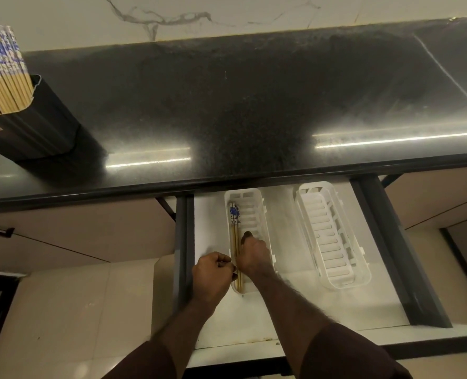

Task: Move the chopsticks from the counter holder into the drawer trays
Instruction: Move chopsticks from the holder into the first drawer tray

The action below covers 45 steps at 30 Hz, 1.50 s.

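Observation:
A pair of bamboo chopsticks (235, 231) with blue-and-white tops lies along the left side of the left white tray (257, 199) in the open drawer (289, 305). My left hand (213, 274) pinches their thin lower ends at the tray's left wall. My right hand (254, 254) is inside the same tray beside them, fingers curled down; whether it touches the chopsticks is hidden. The right white tray (333, 239) holds nothing. A black holder (33, 127) on the counter's far left is full of several more chopsticks (1, 72).
The black stone counter (240, 105) overhangs the drawer's back. Dark drawer rails (184, 242) run along both sides. Beige cabinet fronts (76, 228) and a pale tiled floor lie to the left below.

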Each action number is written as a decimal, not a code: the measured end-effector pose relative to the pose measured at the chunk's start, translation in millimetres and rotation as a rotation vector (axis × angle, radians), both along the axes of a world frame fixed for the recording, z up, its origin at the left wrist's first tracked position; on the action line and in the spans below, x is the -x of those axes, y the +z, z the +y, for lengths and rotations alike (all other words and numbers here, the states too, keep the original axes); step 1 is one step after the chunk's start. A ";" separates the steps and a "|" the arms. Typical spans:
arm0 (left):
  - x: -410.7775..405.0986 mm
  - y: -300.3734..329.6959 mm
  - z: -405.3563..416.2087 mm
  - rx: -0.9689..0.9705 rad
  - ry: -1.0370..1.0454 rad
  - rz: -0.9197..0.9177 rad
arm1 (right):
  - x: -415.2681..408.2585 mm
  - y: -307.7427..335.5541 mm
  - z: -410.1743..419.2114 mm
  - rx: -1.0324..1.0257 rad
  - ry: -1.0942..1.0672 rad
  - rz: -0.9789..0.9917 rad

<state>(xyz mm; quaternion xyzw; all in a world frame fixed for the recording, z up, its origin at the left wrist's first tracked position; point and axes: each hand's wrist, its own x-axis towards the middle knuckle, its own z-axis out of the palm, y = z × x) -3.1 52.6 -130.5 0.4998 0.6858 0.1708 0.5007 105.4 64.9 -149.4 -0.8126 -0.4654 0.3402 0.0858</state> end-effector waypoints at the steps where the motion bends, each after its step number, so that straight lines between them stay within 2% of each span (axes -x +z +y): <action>1: 0.1 0.0 0.0 0.000 -0.004 0.004 | -0.1 -0.3 -0.5 -0.016 0.009 -0.005; 15: -0.5 3.5 0.8 0.015 -0.021 -0.008 | -7.6 2.5 6.8 -0.030 0.023 0.022; 24: -3.9 22.9 -0.1 0.068 -0.032 -0.063 | -20.4 25.7 2.9 -0.046 -0.040 0.136; 33: 8.9 86.4 13.0 0.096 -0.019 -0.230 | -20.7 86.3 2.5 -0.220 -0.139 0.329; 40: 52.3 156.5 34.6 0.037 -0.054 -0.391 | 10.7 172.9 15.4 -0.406 -0.048 0.423; 45: 101.6 197.6 63.9 -0.049 0.055 -0.486 | 61.9 222.1 45.8 -0.510 0.000 0.436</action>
